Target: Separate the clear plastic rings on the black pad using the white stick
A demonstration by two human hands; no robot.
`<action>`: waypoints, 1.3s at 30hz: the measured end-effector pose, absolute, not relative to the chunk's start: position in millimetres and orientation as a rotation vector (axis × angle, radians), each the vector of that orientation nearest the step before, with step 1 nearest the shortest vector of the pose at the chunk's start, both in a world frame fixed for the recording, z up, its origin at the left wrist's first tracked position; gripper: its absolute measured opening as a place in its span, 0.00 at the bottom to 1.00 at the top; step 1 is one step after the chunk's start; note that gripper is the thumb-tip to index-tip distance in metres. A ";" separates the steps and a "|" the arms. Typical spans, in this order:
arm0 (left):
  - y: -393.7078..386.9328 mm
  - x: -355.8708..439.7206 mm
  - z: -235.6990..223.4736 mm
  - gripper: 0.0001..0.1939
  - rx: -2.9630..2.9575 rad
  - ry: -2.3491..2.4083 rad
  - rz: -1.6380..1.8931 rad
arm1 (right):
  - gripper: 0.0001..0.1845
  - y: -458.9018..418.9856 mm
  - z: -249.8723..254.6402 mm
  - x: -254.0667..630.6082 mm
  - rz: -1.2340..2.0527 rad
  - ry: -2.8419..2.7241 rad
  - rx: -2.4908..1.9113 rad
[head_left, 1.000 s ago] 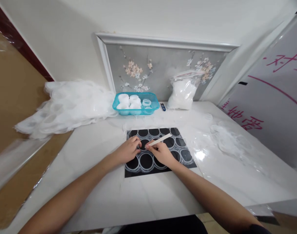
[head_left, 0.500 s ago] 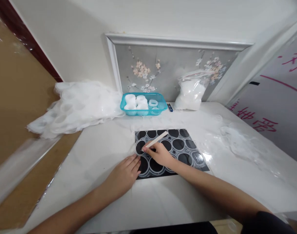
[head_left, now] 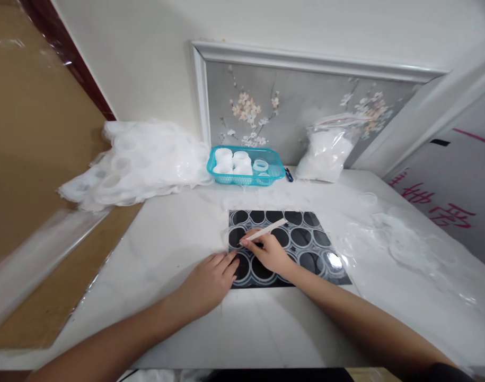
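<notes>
A black mat [head_left: 333, 276] lies on the white table [head_left: 178, 239], covered by a clear film printed with several white rings [head_left: 301, 236]. My right hand [head_left: 268, 250] rests on the mat and pinches a thin white stick [head_left: 266, 230], whose near tip touches a ring at the mat's left side. My left hand [head_left: 208, 282] lies flat on the table by the mat's front left corner, fingers stretched out and touching the mat's edge.
A teal basket [head_left: 274, 172] with white rings stands at the back, a small blue tool [head_left: 289, 175] beside it. A heap of used white film [head_left: 134, 164] lies back left, a bag of white material [head_left: 325, 151] back right, loose film [head_left: 405, 239] at right.
My left hand has slid off the mat to the table at its front left corner and flattened. My right hand with the stick shifted to the mat's left side. The view has turned left.
</notes>
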State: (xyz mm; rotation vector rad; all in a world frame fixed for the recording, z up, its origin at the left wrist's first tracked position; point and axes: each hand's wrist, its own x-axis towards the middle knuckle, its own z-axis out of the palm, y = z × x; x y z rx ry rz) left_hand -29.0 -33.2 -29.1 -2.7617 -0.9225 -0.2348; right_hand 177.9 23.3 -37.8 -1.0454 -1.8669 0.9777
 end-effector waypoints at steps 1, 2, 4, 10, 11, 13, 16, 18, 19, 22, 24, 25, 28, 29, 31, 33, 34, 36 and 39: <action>-32.5 -28.8 -28.2 0.17 -2.764 -0.917 -0.230 | 0.13 23.9 -37.4 178.2 0.965 -1.879 -1.046; -31.8 -28.7 -27.3 0.17 -2.769 -0.913 -0.225 | 0.13 24.1 -37.3 178.7 0.947 -1.894 -1.045; -30.6 -28.8 -25.8 0.17 -2.789 -0.925 -0.212 | 0.12 22.9 -38.1 180.0 0.894 -1.928 -1.036; -30.6 -30.9 -21.0 0.19 -2.899 -1.041 -0.214 | 0.12 9.4 -41.4 180.2 0.392 -2.335 -0.882; -31.1 -31.4 -19.7 0.19 -2.911 -1.054 -0.207 | 0.13 11.2 -39.1 180.2 0.286 -2.441 -0.826; -31.9 -32.3 -16.5 0.20 -2.945 -1.061 -0.180 | 0.14 23.4 -30.5 182.3 0.125 -2.567 -0.784; -31.9 -33.8 -11.0 0.21 -3.008 -1.110 -0.169 | 0.13 55.2 -12.6 193.2 -0.009 -2.311 -1.051; -30.9 -34.9 -8.5 0.21 -3.034 -1.164 -0.191 | 0.11 71.4 -2.1 204.3 -0.074 -1.965 -1.249; -30.3 -35.2 -7.8 0.20 -3.041 -1.184 -0.196 | 0.12 75.0 1.7 210.4 -0.087 -1.870 -1.279; -28.5 -34.7 -8.0 0.18 -3.035 -1.229 -0.201 | 0.15 68.9 7.1 229.6 -0.066 -1.772 -1.264; -28.4 -33.2 -9.2 0.17 -3.016 -1.243 -0.205 | 0.17 59.5 8.0 242.9 0.009 -1.638 -1.292; -28.8 -32.2 -9.7 0.17 -3.006 -1.246 -0.204 | 0.18 55.5 8.3 249.4 0.062 -1.544 -1.314; -29.3 -30.9 -9.8 0.16 -2.986 -1.285 -0.193 | 0.20 47.7 11.0 264.7 0.281 -1.312 -1.331; -28.4 -31.1 -8.7 0.15 -2.997 -1.318 -0.188 | 0.20 45.4 13.0 267.2 0.365 -1.269 -1.315; -24.0 -32.0 -3.1 0.13 -3.033 -1.444 -0.227 | 0.18 38.8 19.8 267.0 0.576 -1.239 -1.250; -16.1 -31.1 8.4 0.14 -3.045 -1.655 -0.444 | 0.15 28.9 31.7 261.2 0.819 -1.236 -1.151; -11.3 -29.0 16.9 0.15 -3.030 -1.784 -0.624 | 0.14 23.3 39.7 257.0 0.942 -1.232 -1.093; -1.7 -19.8 38.6 0.19 -3.009 -1.981 -1.083 | 0.12 12.5 58.9 248.5 1.155 -1.239 -0.992; 7.1 5.7 77.9 0.22 -3.215 -1.976 -1.738 | 0.12 1.5 89.7 240.4 1.293 -1.326 -0.924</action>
